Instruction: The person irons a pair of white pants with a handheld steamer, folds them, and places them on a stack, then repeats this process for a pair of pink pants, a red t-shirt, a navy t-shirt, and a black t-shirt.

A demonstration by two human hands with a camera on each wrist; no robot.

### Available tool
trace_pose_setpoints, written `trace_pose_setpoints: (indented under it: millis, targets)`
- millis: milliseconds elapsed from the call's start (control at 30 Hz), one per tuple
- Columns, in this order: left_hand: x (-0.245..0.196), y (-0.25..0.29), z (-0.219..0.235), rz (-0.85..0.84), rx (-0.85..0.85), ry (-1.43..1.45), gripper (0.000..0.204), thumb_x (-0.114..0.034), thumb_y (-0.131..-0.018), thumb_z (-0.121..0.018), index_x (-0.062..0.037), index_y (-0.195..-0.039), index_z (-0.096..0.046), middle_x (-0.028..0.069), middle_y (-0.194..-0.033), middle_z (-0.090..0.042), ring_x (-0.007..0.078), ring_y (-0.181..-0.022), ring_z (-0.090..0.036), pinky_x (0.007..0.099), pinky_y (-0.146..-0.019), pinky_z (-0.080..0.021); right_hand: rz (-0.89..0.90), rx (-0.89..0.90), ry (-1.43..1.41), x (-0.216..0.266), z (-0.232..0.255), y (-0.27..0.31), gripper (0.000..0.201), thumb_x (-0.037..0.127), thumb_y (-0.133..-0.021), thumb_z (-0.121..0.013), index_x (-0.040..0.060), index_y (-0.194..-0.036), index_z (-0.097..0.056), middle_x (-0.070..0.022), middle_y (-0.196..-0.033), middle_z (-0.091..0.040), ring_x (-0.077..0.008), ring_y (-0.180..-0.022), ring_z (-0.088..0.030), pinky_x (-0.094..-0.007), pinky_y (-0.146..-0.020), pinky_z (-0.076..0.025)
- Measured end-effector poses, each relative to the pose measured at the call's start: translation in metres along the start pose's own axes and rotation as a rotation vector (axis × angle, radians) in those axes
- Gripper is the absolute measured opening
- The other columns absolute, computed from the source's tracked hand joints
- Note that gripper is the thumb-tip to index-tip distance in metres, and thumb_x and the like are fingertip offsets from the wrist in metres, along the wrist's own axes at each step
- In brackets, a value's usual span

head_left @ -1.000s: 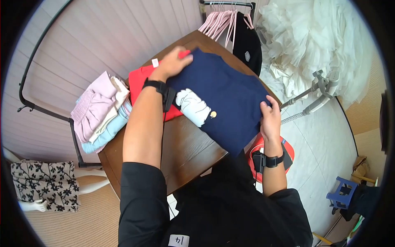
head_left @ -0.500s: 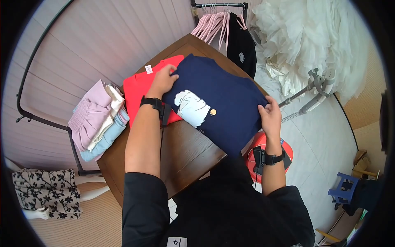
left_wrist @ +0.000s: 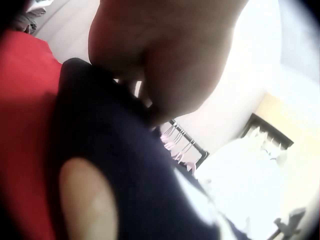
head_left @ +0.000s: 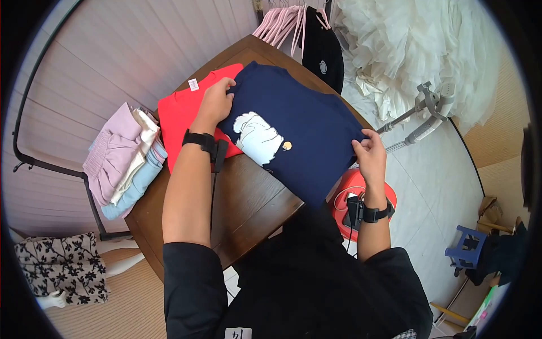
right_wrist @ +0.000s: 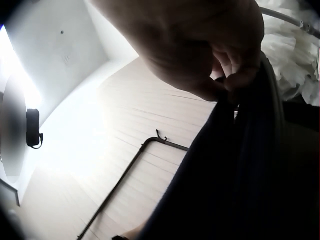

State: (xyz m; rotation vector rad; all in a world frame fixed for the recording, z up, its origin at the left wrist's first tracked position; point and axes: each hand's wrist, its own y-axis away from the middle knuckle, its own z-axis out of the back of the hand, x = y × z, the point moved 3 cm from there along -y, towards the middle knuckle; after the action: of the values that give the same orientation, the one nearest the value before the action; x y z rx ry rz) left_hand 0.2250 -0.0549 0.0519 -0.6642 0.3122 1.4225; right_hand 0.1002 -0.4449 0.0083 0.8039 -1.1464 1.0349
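A navy T-shirt [head_left: 307, 121] with a white cartoon print [head_left: 257, 137] and a small yellow spot lies spread between both hands in the head view. My left hand [head_left: 216, 103] pinches its left edge near the upper corner. My right hand [head_left: 371, 157] pinches the opposite edge, beyond the table's right side; the right wrist view shows thumb and fingers meeting on the dark cloth [right_wrist: 215, 165]. Under the navy shirt's left part lies a red garment [head_left: 179, 118] with a white tag at its neck. In the left wrist view the left fingertips are partly hidden.
The brown wooden table [head_left: 243, 195] also bears a stack of folded clothes [head_left: 121, 155] at its left. Pink hangers [head_left: 282, 25] hang on a rack behind it. A white tulle gown [head_left: 418, 51], a grey metal stand [head_left: 429, 107] and a red stool [head_left: 344, 198] stand to the right.
My left hand has drawn back a little from the far edge and its blur is gone. More of the red garment shows beside the navy T-shirt. The right hand keeps its pinch.
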Motion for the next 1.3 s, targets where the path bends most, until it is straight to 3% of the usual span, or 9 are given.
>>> trace_pose_setpoints:
  millis: [233,333,500,767,900,1033,1067,1200,1300]
  targets:
    - [-0.066,0.024,-0.017,-0.342,-0.223,-0.173,0.027,-0.006,-0.08,-0.064,-0.0037,-0.106,-0.063,0.0161,-0.109,-0.061,0.0354,-0.105,-0.058,0.0461,-0.09,-0.047,-0.011,-0.017,0.085,-0.008,0.009,0.008,0.041,0.008,-0.082,-0.073,-0.0007,-0.119,-0.058,-0.0029,-0.075,-0.061,-0.0091,-0.064,-0.055,-0.024,-0.063,-0.047]
    - [-0.13,0.049,-0.034,-0.352,0.083,0.076,0.019,-0.012,-0.082,-0.063,0.0,-0.096,-0.065,0.0177,-0.094,-0.065,0.034,-0.094,-0.062,0.0425,-0.086,-0.049,0.041,-0.062,0.097,-0.016,0.011,0.005,0.048,0.011,-0.081,-0.075,-0.0017,-0.123,-0.055,-0.0036,-0.079,-0.059,-0.0093,-0.066,-0.054,-0.0244,-0.064,-0.047]
    - [-0.191,0.115,-0.093,-0.435,0.254,0.064,0.037,-0.029,-0.08,-0.072,-0.0011,-0.103,-0.061,0.0177,-0.1,-0.06,0.0362,-0.093,-0.059,0.0448,-0.082,-0.049,0.053,-0.204,0.077,-0.027,0.01,-0.004,0.06,0.015,-0.081,-0.078,-0.0036,-0.13,-0.05,-0.0042,-0.082,-0.055,-0.0101,-0.07,-0.054,-0.0238,-0.061,-0.046]
    - [-0.218,0.143,-0.123,-0.292,0.246,-0.1,0.064,-0.035,-0.071,-0.079,-0.0003,-0.118,-0.052,0.0147,-0.109,-0.054,0.031,-0.105,-0.05,0.0431,-0.084,-0.04,-0.02,0.136,-0.107,0.002,0.002,-0.017,0.059,0.002,-0.081,-0.071,-0.0026,-0.134,-0.045,-0.0004,-0.078,-0.053,-0.0073,-0.058,-0.051,-0.022,-0.049,-0.04]
    - [-0.226,0.149,-0.119,-0.2,0.092,-0.087,0.075,-0.03,-0.072,-0.076,0.0054,-0.13,-0.044,0.0157,-0.109,-0.054,0.0315,-0.102,-0.051,0.0445,-0.084,-0.042,-0.001,0.241,-0.328,0.052,-0.004,0.006,0.05,-0.006,-0.082,-0.061,-0.0018,-0.131,-0.049,-0.0063,-0.095,-0.062,-0.0102,-0.082,-0.059,-0.0237,-0.071,-0.048]
    - [-0.223,0.14,-0.104,-0.235,-0.082,-0.034,0.039,-0.014,-0.072,-0.069,0.0009,-0.106,-0.054,0.0148,-0.093,-0.058,0.0313,-0.088,-0.058,0.0408,-0.076,-0.046,0.198,0.307,-0.233,0.082,-0.015,0.022,0.049,-0.005,-0.082,-0.058,-0.0021,-0.131,-0.051,-0.0144,-0.13,-0.054,-0.0206,-0.128,-0.045,-0.033,-0.108,-0.031]
    - [-0.224,0.139,-0.095,-0.269,-0.122,-0.014,0.023,-0.008,-0.073,-0.066,-0.0034,-0.091,-0.053,0.0134,-0.084,-0.058,0.0305,-0.08,-0.06,0.0404,-0.071,-0.047,0.199,0.305,-0.221,0.084,-0.014,0.022,0.048,-0.004,-0.082,-0.06,-0.0024,-0.129,-0.052,-0.0134,-0.128,-0.055,-0.0193,-0.125,-0.048,-0.0312,-0.105,-0.034]
    - [-0.216,0.142,-0.08,-0.306,-0.118,-0.018,0.02,-0.006,-0.073,-0.065,-0.004,-0.089,-0.053,0.0138,-0.082,-0.058,0.031,-0.077,-0.061,0.0413,-0.069,-0.049,0.224,0.434,-0.364,0.073,-0.004,0.023,0.059,-0.004,-0.08,-0.066,-0.0022,-0.136,-0.046,-0.013,-0.129,-0.054,-0.019,-0.121,-0.05,-0.0315,-0.102,-0.038]
    - [-0.212,0.149,-0.05,-0.338,-0.106,0.104,0.02,-0.003,-0.072,-0.065,-0.0035,-0.088,-0.053,0.0139,-0.081,-0.057,0.0318,-0.077,-0.062,0.0421,-0.068,-0.051,0.249,0.778,-0.674,0.072,-0.004,0.03,0.076,-0.004,-0.077,-0.071,-0.0012,-0.144,-0.036,-0.0133,-0.13,-0.053,-0.0186,-0.118,-0.053,-0.0321,-0.099,-0.043]
